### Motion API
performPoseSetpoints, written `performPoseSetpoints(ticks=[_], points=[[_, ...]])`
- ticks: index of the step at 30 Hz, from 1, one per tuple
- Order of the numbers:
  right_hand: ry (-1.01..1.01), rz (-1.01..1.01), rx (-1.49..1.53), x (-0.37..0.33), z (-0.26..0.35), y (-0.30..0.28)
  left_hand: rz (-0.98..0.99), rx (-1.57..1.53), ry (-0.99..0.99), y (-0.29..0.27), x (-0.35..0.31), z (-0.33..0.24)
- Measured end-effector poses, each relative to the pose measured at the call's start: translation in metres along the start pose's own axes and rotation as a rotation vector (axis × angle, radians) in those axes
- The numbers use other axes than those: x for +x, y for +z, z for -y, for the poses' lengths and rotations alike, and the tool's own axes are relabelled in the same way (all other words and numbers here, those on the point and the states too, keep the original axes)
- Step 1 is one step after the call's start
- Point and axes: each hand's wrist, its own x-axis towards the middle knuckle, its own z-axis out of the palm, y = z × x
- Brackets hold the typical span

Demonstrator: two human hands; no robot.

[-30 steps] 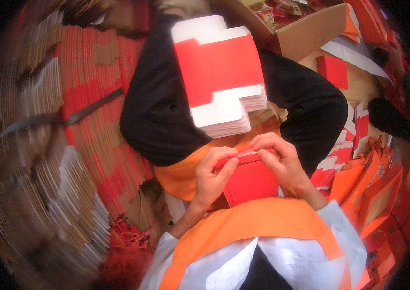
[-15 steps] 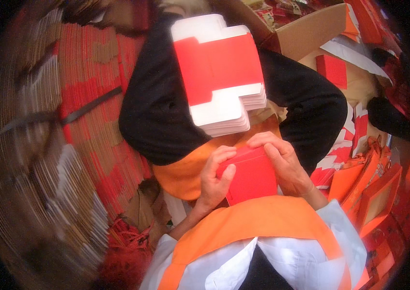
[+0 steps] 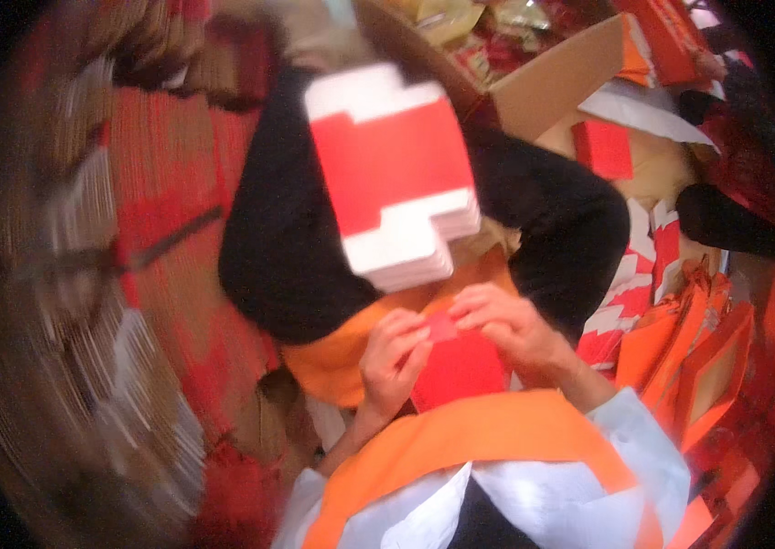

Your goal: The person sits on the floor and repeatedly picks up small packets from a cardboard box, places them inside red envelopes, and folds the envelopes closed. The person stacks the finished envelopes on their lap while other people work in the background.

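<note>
Both hands meet low at centre, pinching a red card (image 3: 457,366) between them: the left hand (image 3: 392,361) grips its left edge, the right hand (image 3: 506,322) folds a small flap at its top. At 12 o'clock from the card, a stack (image 3: 392,174) of red-and-white flat cards rests on black-clad knees (image 3: 287,247). At 3 o'clock lie orange bags (image 3: 698,357).

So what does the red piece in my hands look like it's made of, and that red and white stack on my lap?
The red piece, pinched by left hand and right hand, looks like thin matte card or paper: flat, with a small bent flap. The red and white stack seems to be die-cut paperboard sheets, with layered white edges and notched outlines. Blur leaves the finish uncertain.
</note>
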Motion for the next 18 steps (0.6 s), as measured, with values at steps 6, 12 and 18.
performPoseSetpoints(ticks=[6,12,18], points=[[-0.11,0.217,0.033,0.026,0.016,-0.021,0.503,-0.083,-0.12,-0.015,0.052,-0.023],[-0.249,-0.335,-0.354,0.15,0.034,-0.13,0.241,-0.373,-0.343,-0.041,0.085,-0.012],[-0.131,-0.195,-1.499,0.257,-0.042,-0.209,-0.515,-0.659,-0.435,-0.042,0.099,0.009]])
